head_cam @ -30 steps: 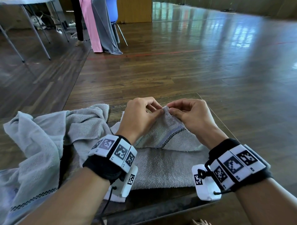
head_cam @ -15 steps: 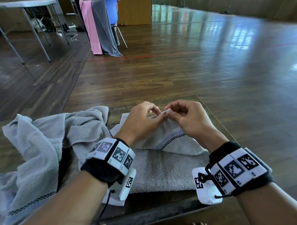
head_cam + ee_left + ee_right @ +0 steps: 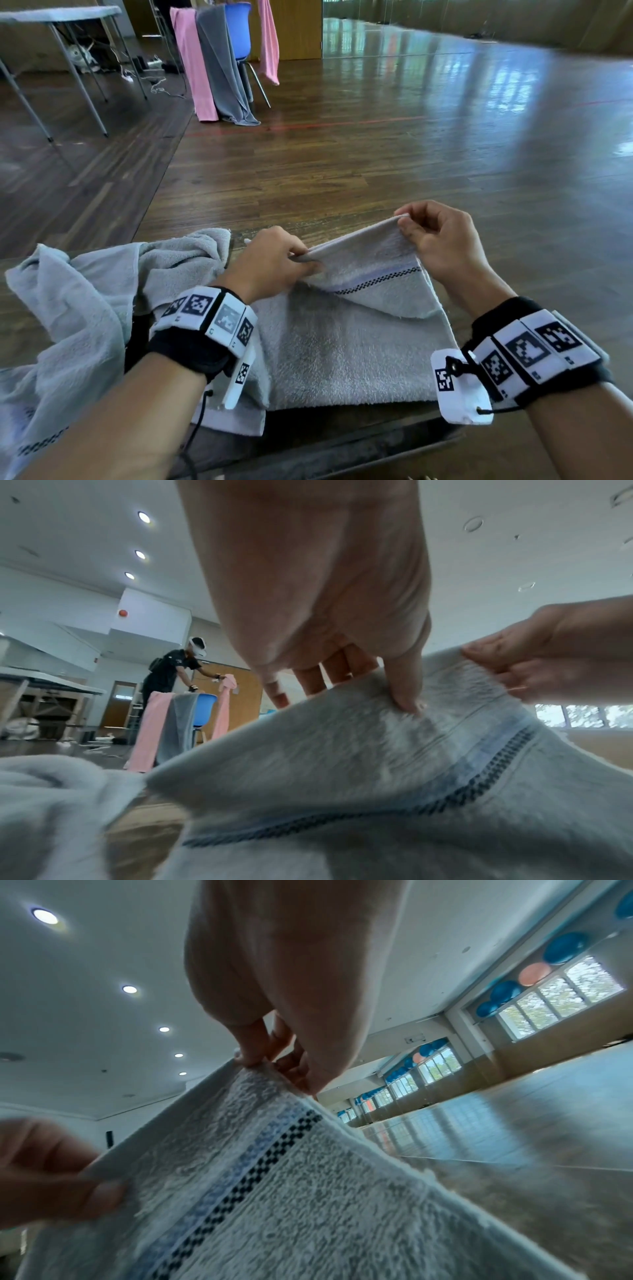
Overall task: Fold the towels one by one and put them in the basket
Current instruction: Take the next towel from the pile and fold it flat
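The pale grey terry towel with a blue band and a dark checkered stripe [image 3: 346, 342] is spread on the dark wooden table [image 3: 342, 442], its far hem lifted off the surface and stretched between both hands. The hem is pinched by the left hand [image 3: 270, 263] at its left end, thumb under and fingers over, and the raised right corner is pinched by the right hand [image 3: 442, 243] between thumb and curled fingers. In the left wrist view the left fingertips [image 3: 407, 704] are seen pressed into the pile, though the thumb is hidden behind the cloth. The towel's near left part is covered by the left wrist band, and the table's front edge is cut off by the frame. A second, crumpled light grey towel [image 3: 78, 308] is heaped at the left, partly out of frame; where its edge meets the first towel cannot be made out. No basket is shown in any view. Compared with half a second earlier, the hands, then close together at one gathered point, have been drawn apart along the hem, and the right hand has been raised, so that the edge is now pulled taut and the striped band opened out.
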The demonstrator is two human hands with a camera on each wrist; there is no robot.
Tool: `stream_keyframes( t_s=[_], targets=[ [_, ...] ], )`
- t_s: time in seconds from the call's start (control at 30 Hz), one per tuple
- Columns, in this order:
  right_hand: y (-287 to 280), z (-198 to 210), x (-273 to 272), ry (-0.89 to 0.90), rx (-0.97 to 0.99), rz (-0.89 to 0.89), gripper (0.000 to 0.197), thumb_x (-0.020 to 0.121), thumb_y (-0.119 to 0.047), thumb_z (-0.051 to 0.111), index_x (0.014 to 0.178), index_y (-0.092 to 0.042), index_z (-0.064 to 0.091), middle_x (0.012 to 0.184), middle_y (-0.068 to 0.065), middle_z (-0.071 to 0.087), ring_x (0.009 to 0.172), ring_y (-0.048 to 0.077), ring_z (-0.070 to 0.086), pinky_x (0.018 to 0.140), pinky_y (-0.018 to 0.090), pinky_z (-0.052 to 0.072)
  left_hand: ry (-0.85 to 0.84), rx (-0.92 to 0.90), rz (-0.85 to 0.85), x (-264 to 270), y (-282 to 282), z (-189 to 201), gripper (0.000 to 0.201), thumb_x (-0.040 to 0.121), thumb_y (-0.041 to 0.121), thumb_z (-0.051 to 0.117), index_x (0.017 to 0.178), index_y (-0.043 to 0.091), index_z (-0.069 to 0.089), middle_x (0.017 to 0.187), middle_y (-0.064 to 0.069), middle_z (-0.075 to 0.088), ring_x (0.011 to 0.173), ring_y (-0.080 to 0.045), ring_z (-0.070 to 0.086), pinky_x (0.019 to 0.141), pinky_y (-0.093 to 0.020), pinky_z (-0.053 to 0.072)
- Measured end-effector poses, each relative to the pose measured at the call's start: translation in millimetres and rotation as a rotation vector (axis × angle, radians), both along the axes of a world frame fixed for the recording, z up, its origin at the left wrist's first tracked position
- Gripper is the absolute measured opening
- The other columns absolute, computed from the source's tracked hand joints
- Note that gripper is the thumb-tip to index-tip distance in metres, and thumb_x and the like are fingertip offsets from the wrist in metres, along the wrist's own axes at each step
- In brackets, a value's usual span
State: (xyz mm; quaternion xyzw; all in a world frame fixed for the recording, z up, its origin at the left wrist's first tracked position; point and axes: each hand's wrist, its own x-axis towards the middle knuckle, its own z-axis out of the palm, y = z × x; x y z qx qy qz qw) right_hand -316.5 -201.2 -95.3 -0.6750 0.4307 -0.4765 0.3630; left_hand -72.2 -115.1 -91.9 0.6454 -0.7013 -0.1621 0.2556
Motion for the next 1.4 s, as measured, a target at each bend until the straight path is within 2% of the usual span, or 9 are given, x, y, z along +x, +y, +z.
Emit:
stream_keyframes(
  t_s=[0.13,0.27,0.4,0.6,0.77,0.9,1.07,1.17,1.4],
  targets=[
    [-1,-5,-9,0.034,0.009,-0.037,0.021,0.093,-0.011,0.072,0.081,-0.029,0.072,0.076,-0.011,0.069,0.064,-0.002,0.058,0.060,0.009,0.048,-0.041,0.030,0.105,19,8,-2,0.032,0.078,0.041,0.081,0.055,0.038,0.060,0.064,0.008,0.062,0.060,-0.003,0.051,0.064,-0.025,0.035],
    [-5,-3,-20,0.080,-0.002,-0.139,0.022,0.093,-0.015,0.072,0.079,-0.033,0.070,0.082,-0.011,0.069,0.062,-0.009,0.056,0.056,0.002,0.042,-0.020,0.002,0.210,38,18,-2,0.021,0.074,0.041,0.084,0.061,0.035,0.069,0.053,0.013,0.063,0.048,-0.002,0.055,0.049,-0.015,0.037],
    [4,-9,-21,0.135,0.023,-0.121,0.021,0.094,-0.015,0.071,0.082,-0.032,0.069,0.082,-0.009,0.067,0.069,0.003,0.056,0.057,0.004,0.042,-0.052,-0.040,0.270,48,24,-10,0.010,0.073,0.033,0.087,0.071,0.029,0.077,0.060,0.016,0.066,0.054,0.000,0.060,0.046,-0.006,0.037],
    [9,-12,-26,0.082,0.053,-0.148,0.017,0.095,-0.011,0.069,0.087,-0.027,0.070,0.082,-0.003,0.068,0.073,0.013,0.062,0.072,0.028,0.056,-0.041,-0.119,0.348,58,35,-17,0.019,0.077,0.008,0.081,0.080,0.026,0.078,0.071,0.010,0.069,0.066,-0.002,0.061,0.062,-0.021,0.044],
    [7,-21,-32,0.038,0.082,-0.181,0.019,0.096,-0.007,0.066,0.086,-0.022,0.069,0.074,-0.006,0.068,0.061,0.001,0.063,0.070,0.024,0.060,0.031,-0.195,0.425,61,40,-17,0.022,0.077,0.006,0.080,0.084,0.024,0.069,0.077,0.005,0.068,0.066,-0.006,0.060,0.057,-0.017,0.043],
    [9,-23,-36,0.017,0.078,-0.193,0.020,0.097,-0.006,0.065,0.087,-0.023,0.068,0.076,-0.006,0.069,0.062,-0.001,0.066,0.067,0.019,0.059,0.015,-0.204,0.407,56,44,-7,0.015,0.079,0.006,0.079,0.090,0.017,0.077,0.078,0.001,0.071,0.065,-0.005,0.059,0.060,-0.013,0.040],
    [-1,10,-39,-0.018,0.138,-0.161,0.021,0.098,-0.001,0.060,0.087,-0.019,0.064,0.090,0.008,0.070,0.070,0.013,0.074,0.069,0.028,0.063,0.171,-0.212,0.469,39,42,31,0.015,0.084,0.006,0.076,0.077,0.020,0.073,0.077,-0.007,0.074,0.063,-0.017,0.067,0.061,-0.029,0.056],
    [-15,53,-39,-0.099,0.108,-0.139,0.023,0.098,-0.001,0.061,0.083,-0.019,0.062,0.091,0.010,0.067,0.082,0.024,0.074,0.078,0.041,0.063,0.332,-0.246,0.509,33,29,79,0.018,0.082,0.005,0.078,0.076,0.020,0.070,0.086,-0.013,0.074,0.078,-0.030,0.073,0.076,-0.043,0.061],
    [-15,140,-63,-0.235,-0.084,-0.046,0.019,0.101,-0.003,0.058,0.092,-0.020,0.060,0.104,0.010,0.067,0.100,0.019,0.070,0.084,0.027,0.059,0.236,-0.520,0.443,19,23,178,0.010,0.084,0.005,0.075,0.090,0.014,0.075,0.091,-0.012,0.075,0.085,-0.025,0.074,0.080,-0.042,0.061]
  ],
)
